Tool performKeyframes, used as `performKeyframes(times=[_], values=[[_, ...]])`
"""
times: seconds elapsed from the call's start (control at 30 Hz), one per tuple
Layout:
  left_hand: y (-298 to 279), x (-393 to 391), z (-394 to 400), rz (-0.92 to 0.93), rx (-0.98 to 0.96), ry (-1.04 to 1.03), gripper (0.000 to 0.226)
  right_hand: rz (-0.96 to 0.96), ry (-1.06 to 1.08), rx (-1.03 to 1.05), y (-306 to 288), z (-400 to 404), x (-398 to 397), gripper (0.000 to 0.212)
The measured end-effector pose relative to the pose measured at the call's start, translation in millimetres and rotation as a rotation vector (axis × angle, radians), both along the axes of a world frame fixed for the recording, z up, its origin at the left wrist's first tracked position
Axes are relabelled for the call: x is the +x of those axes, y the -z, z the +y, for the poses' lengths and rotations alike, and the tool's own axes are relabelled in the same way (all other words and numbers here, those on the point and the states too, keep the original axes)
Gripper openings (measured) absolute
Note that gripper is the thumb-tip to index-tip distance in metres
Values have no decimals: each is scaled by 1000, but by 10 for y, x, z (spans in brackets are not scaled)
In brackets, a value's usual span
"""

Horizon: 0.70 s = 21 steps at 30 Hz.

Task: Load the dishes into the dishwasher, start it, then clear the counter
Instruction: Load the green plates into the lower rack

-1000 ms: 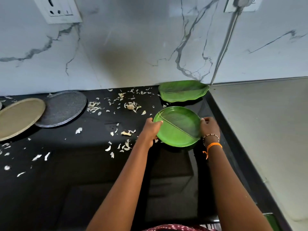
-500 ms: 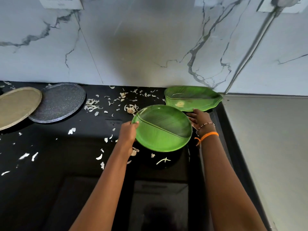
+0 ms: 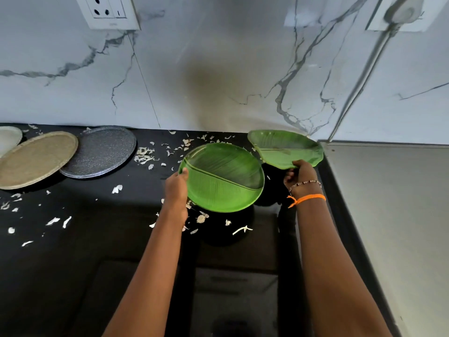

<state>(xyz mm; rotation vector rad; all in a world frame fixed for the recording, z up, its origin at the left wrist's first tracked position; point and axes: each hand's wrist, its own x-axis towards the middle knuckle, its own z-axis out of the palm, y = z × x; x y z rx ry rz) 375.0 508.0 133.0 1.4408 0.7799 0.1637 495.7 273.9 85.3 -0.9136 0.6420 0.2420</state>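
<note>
The black counter (image 3: 73, 239) filled most of my view, backed by a marble-veined wall (image 3: 218, 69). At far left a tan round tray (image 3: 34, 159) lay partly over a speckled grey round tray (image 3: 102, 152). My left hand (image 3: 176, 188) gripped the near-left rim of the round green plate (image 3: 223, 177), thumb over the edge, and held it tilted above the counter, its shadow on the surface underneath. My right hand (image 3: 301, 173) pinched the near edge of the leaf-shaped green plate (image 3: 286, 148) at the back right corner, fingers curled beneath it; I could not tell whether its far side touched the counter. The two plates sat just beside each other, apart. An orange wrist thread (image 3: 307, 198) and a bead bracelet (image 3: 305, 184) circled the right wrist. White peel scraps (image 3: 145, 154) littered the counter.
</note>
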Motion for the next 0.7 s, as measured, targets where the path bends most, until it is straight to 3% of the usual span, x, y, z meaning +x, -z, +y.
performKeyframes(times=[0.2,0.3,0.63,0.7], values=[[-271,-442,-54,-128,-23,45,13,-90,78,97,-260,-35,-757,27],[-312,-720,-72,-174,-41,96,18,-151,103,141,-341,-41,-1210,20],[-120,-2082,-314,-287,-261,206,12,-331,-38,232,-265,-252,-3219,28],[-61,-2371,-379,-277,-295,207,37,-333,-47,213,-150,-353,-3653,27]])
